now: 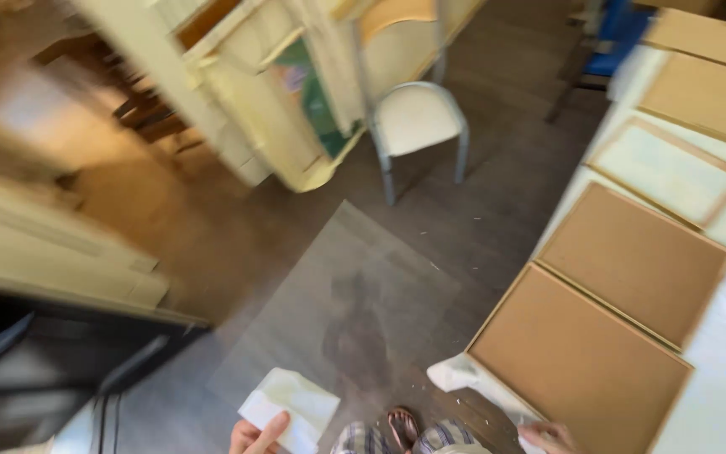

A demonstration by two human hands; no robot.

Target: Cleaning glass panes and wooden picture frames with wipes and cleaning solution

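Left hand point(255, 435) grasps a pale folded cloth point(290, 408) by its lower edge; right hand point(550, 436), grip indeterminable, touches the nearest of four cork boards point(577, 361).

Dark wooden floor point(212, 244) with a clear mat point(363, 286) spread over it. A white metal-legged chair point(418, 126) stood beside cream-painted furniture point(254, 109), perhaps a cupboard, blurred. A white-covered table point(716, 395) occupied the right; daylight lit the upper left.
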